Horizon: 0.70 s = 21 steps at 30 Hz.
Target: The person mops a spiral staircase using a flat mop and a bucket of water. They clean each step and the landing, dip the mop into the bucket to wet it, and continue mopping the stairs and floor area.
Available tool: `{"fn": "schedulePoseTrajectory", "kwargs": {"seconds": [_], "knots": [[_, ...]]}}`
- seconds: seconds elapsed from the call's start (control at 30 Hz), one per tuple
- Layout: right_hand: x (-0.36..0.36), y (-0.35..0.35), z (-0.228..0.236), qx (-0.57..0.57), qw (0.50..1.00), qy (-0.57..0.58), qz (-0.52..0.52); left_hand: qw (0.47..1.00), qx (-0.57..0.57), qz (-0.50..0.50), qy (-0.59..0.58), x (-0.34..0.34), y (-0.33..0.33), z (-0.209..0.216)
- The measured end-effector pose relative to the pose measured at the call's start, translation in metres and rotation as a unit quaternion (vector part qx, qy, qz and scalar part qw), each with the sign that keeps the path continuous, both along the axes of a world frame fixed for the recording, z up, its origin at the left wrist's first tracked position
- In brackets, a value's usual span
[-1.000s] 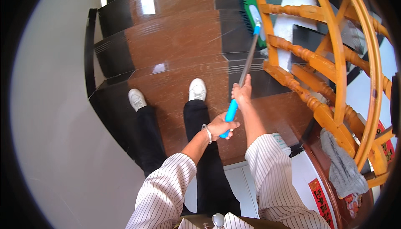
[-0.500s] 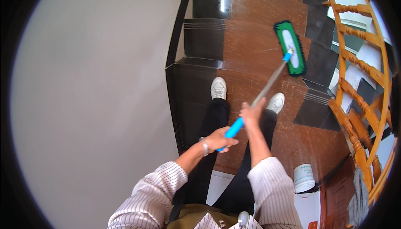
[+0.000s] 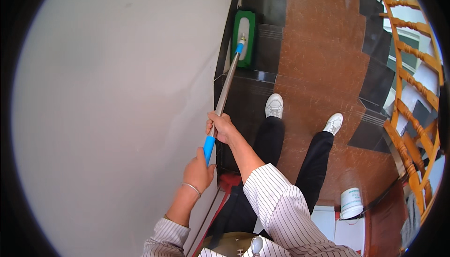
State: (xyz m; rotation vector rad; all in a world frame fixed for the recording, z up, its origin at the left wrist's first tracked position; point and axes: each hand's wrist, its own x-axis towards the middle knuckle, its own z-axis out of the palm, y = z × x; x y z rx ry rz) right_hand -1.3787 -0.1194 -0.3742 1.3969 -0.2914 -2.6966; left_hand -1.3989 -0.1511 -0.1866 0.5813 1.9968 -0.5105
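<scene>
I have the left hand (image 3: pixel 198 171) wrapped round the flat mop's blue handle (image 3: pixel 209 149), the right hand (image 3: pixel 221 127) clamped on its pole (image 3: pixel 228 83), green head (image 3: pixel 248 41) ahead of both. Well right of them, a white bucket (image 3: pixel 351 202) bears green lettering.

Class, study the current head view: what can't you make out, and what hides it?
All in the head view:
Underside of the flat mop head: hidden beneath its own green-and-white top.
Lower end of the blue mop grip: covered by the left hand.
Full shape of the grey cloth: cut off by the dark fisheye rim.
Print on the white bucket: too small to read.
</scene>
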Motion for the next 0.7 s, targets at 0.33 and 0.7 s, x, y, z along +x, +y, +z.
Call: {"fn": "schedulePoseTrajectory", "kwargs": {"seconds": [0.33, 0.7], "knots": [[0.045, -0.018, -0.007, 0.072, 0.991, -0.101, -0.052, 0.986, 0.095, 0.082, -0.107, 0.034, -0.032, -0.024], [0.185, -0.020, 0.144, 0.145, 0.948, -0.171, -0.226, 0.942, 0.135, 0.102, -0.290, 0.078, -0.059, 0.081]]}}
